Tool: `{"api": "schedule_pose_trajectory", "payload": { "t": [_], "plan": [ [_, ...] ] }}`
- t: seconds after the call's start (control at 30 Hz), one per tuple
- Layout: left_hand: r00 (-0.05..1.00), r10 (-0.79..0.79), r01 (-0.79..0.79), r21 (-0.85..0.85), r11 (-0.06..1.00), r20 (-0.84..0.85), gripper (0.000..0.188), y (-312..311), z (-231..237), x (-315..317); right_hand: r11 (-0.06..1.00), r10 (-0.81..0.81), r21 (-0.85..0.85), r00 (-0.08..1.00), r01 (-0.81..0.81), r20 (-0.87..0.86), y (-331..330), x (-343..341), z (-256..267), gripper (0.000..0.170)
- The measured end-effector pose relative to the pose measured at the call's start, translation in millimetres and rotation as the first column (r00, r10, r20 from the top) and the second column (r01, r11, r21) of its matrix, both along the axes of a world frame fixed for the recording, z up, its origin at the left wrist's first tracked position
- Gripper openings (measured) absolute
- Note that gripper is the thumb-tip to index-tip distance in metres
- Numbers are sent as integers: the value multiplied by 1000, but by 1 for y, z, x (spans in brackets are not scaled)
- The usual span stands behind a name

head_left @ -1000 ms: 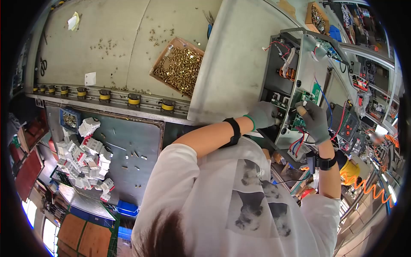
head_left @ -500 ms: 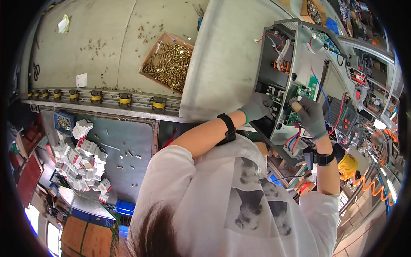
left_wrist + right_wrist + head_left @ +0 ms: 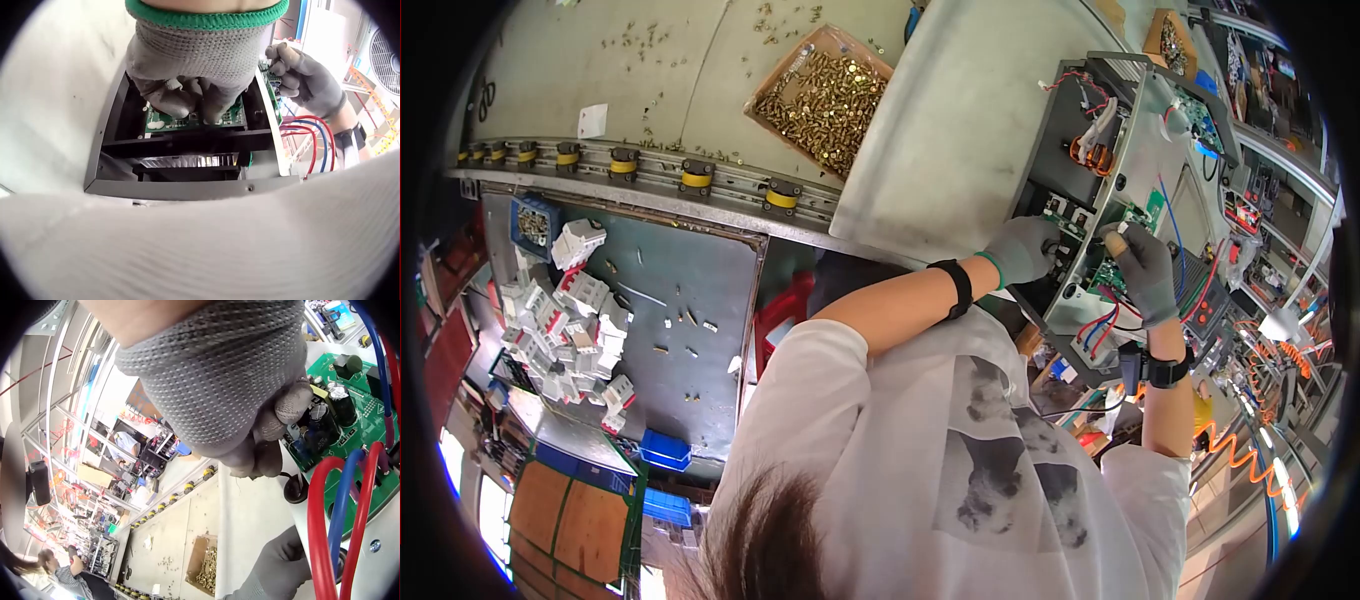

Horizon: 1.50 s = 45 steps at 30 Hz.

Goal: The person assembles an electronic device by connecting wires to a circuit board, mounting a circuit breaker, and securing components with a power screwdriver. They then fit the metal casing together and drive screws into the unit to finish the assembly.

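Observation:
A dark metal equipment housing (image 3: 1028,190) stands open at the right of the bench. My left hand (image 3: 194,69), gloved in grey with a green cuff, reaches down inside it. Its bent fingertips meet a green circuit board (image 3: 156,122) there. On the other side of the housing's pale metal panel (image 3: 1128,135), my right hand (image 3: 1145,265) has curled fingers beside a second green board (image 3: 356,428) with capacitors. A black grommet (image 3: 295,489) sits in the panel just below those fingers. What either hand pinches is hidden by the fingers; I cannot tell.
Red and blue wires (image 3: 322,512) loop out near the right hand. A cardboard box of brass screws (image 3: 820,105) lies to the left, with loose screws about it. A roller rail (image 3: 625,163) edges the bench. White breakers (image 3: 575,310) are piled at lower left.
The head view has shifted, so the bench and housing sit differently in it. Both hands stay at the same part of the housing, with only small finger movements.

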<state>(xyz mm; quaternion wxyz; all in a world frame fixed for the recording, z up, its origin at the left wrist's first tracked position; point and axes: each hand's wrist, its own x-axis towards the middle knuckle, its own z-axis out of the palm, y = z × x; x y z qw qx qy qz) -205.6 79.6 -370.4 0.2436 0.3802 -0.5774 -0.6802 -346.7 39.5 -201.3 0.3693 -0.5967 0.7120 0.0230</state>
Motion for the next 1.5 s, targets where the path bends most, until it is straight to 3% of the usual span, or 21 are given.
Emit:
{"api": "schedule_pose_trajectory", "payload": {
  "t": [0.07, 0.2, 0.27, 0.3, 0.37, 0.4, 0.57, 0.63, 0.73, 0.8, 0.87, 0.93, 1.0, 1.03, 1.1, 1.17, 1.23, 1.3, 1.37, 1.43, 1.5],
  "plan": [
    [994, 23, -13, -91, 996, 107, 11, 3, 5, -3, 1000, 26, 3, 1000, -26, -11, -1, 1, 0, 16],
    [992, 70, -68, -23, 997, 108, 11, 8, 13, -5, 999, 25, -21, 999, -26, -42, 2, 1, -2, 18],
    [994, -80, 86, -81, 993, 72, 11, 5, 17, 9, 999, 16, -37, 999, -18, -35, 2, -1, -4, 17],
    [994, -80, 85, -78, 993, 69, 11, 3, 14, 9, 996, 53, -66, 997, -56, -49, 3, -3, -6, 18],
    [994, -27, 26, 16, 1000, 110, 11, -1, 6, 8, 991, 91, -93, 994, -97, -65, 3, -4, -8, 18],
    [994, 91, -95, 58, 994, 65, 11, 4, 3, 8, 991, 90, -96, 994, -95, -58, 4, -3, -8, 18],
    [985, 170, -170, -40, 985, 3, 16, -1, 4, 11, 984, 146, -91, 984, -156, -106, 0, 5, -2, 18],
    [985, 167, -169, -32, 985, -50, 18, -5, 13, 19, 997, 49, -65, 998, -51, -44, 2, 7, -1, 18],
    [982, 172, -175, 28, 984, 77, 19, -13, 16, 18, 999, 9, -42, 1000, -9, -3, 2, 2, -2, 18],
    [946, 305, -286, 162, 944, -111, 18, -16, 8, 7, 995, -15, -97, 999, 19, 44, 6, -5, -5, 19],
    [966, 243, -229, 145, 963, -90, 18, -24, 7, 6, 988, -34, -146, 995, 47, 96, 7, -12, -5, 19],
    [982, 176, -167, 120, 979, -68, 19, -28, 5, 4, 857, -459, -86, 828, 509, 323, 5, -21, -1, 19],
    [993, 112, -115, -182, 977, -28, 22, -24, -10, -5, 835, -456, -132, 805, 535, 380, 18, -14, 0, 19],
    [993, 111, -115, -198, 974, -29, 22, -25, -14, -5, 816, -443, -168, 785, 553, 434, 21, -10, 1, 18],
    [976, 47, -62, -62, 996, -211, 25, -20, -17, 0, 779, -429, -254, 782, 573, 452, 26, -5, 10, 18],
    [978, -25, 8, -80, 997, -206, 30, -21, -9, 5, 826, -335, -288, 833, 484, 439, 36, -3, 18, 17],
    [987, 43, -70, -175, 982, -153, 33, -20, -8, 4, 826, -316, -307, 840, 473, 442, 43, -3, 22, 16],
    [987, 2, -42, -242, 969, -162, 35, -22, -4, 11, 834, -311, -274, 818, 479, 483, 45, -13, 19, 15],
    [991, 117, -128, -206, 970, -65, 31, -22, 9, 20, 843, -229, -363, 875, 397, 426, 38, -4, 25, 13],
    [986, 147, -160, -199, 967, -81, 30, -32, 39, 32, 846, -415, -59, 725, 530, 550, 34, -2, 36, 13],
    [980, 176, -191, -189, 963, -90, 28, -41, 70, 37, 858, -424, 14, 693, 513, 583, 31, -5, 38, 14]
  ]
}}
